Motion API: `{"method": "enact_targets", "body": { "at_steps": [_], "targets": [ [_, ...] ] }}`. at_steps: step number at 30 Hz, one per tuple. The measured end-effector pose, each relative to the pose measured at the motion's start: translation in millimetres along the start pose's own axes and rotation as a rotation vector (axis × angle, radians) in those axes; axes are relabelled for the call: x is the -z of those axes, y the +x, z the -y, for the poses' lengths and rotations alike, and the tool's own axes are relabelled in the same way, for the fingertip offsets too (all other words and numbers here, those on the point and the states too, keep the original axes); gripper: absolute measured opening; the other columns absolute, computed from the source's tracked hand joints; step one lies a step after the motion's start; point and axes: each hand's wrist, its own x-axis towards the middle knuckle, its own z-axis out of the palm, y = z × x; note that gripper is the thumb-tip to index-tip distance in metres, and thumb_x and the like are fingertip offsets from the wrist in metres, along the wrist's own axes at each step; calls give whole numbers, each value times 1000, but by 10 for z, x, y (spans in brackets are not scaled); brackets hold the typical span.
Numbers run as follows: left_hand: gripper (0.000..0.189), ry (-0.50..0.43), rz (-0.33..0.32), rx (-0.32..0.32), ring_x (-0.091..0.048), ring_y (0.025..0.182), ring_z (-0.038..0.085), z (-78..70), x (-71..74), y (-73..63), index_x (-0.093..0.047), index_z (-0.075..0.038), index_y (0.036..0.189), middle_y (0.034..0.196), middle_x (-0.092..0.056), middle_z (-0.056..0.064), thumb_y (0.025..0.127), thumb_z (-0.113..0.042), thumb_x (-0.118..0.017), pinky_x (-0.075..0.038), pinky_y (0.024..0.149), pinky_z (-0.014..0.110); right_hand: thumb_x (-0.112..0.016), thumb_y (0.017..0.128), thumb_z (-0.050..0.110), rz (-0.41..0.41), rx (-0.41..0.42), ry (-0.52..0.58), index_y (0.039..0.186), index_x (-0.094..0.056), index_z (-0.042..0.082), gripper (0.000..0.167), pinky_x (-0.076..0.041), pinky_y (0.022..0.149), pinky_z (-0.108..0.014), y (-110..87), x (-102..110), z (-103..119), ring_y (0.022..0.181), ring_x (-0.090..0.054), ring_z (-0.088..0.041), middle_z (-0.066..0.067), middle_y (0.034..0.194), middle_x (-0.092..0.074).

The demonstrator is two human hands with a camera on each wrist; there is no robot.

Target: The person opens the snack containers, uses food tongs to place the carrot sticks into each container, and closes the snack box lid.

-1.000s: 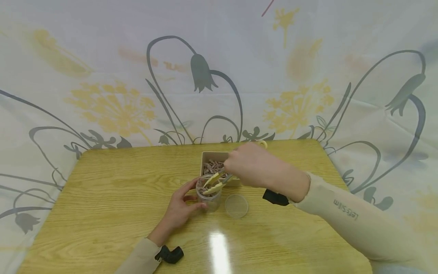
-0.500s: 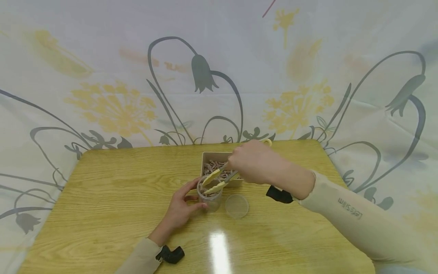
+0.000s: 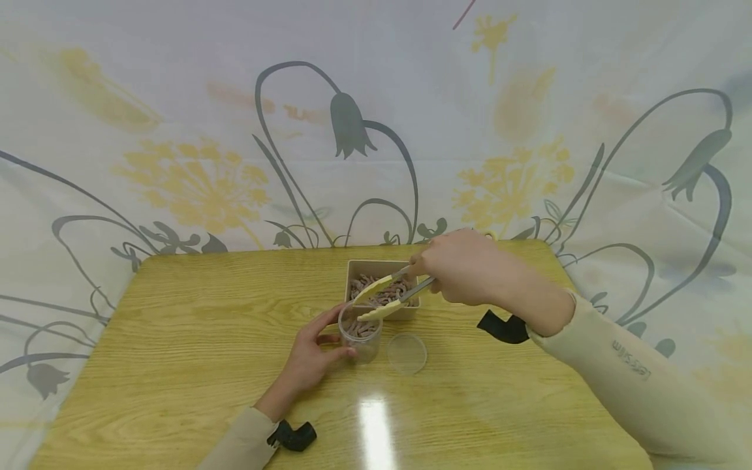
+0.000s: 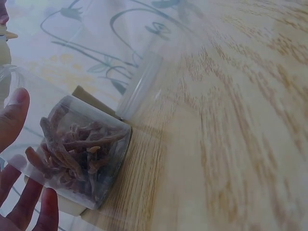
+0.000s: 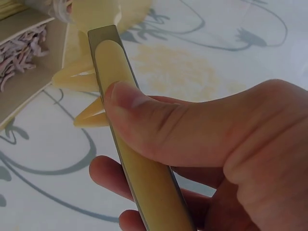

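My left hand grips the side of a clear plastic jar standing upright on the table. Brownish dried strips lie heaped in its bottom, seen through the wall in the left wrist view. With my right hand I hold a pair of tongs with metal arms and pale yellow tips. Thumb on one arm and fingers on the other side, it grips them by the yellow handle. The tongs' tips are spread apart at the jar's mouth, with nothing visible between them.
Right behind the jar is a beige rectangular box with many similar strips in it. A round translucent lid lies flat on the wooden table, right of the jar. A flower-printed cloth hangs behind the table.
The tongs have risen from inside the jar up to its mouth, and my right hand has moved to the right. Strips stay in the jar. My left hand and the jar keep their place.
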Motion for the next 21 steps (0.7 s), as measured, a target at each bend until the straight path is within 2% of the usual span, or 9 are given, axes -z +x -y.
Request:
{"method": "enact_targets", "body": {
  "at_steps": [9, 13, 21],
  "targets": [
    [74, 13, -9, 2, -51, 121, 46, -18, 13, -8, -52, 2, 141, 135, -56, 25, 75, 5, -82, -54, 86, 60, -82, 81, 7, -32, -89, 74, 119, -74, 12, 39, -58, 63, -32, -112, -70, -267, 90, -70, -23, -5, 118, -71],
    [73, 9, -10, 4, -51, 120, 48, -21, 25, -18, -52, 3, 141, 135, -55, 27, 74, 6, -82, -53, 86, 62, -81, 82, 6, -24, -119, 113, 120, -73, 11, 40, -57, 60, -30, -114, -162, -399, 88, -70, -25, -7, 119, -71],
    [73, 10, -11, 11, -51, 120, 48, -25, 33, -26, -51, 2, 141, 135, -55, 26, 75, 5, -82, -53, 86, 62, -79, 84, 7, 6, -183, 150, 122, -73, 11, 39, -56, 62, -35, -78, -399, -591, 101, -67, -33, -15, 128, -65]
  ]
}}
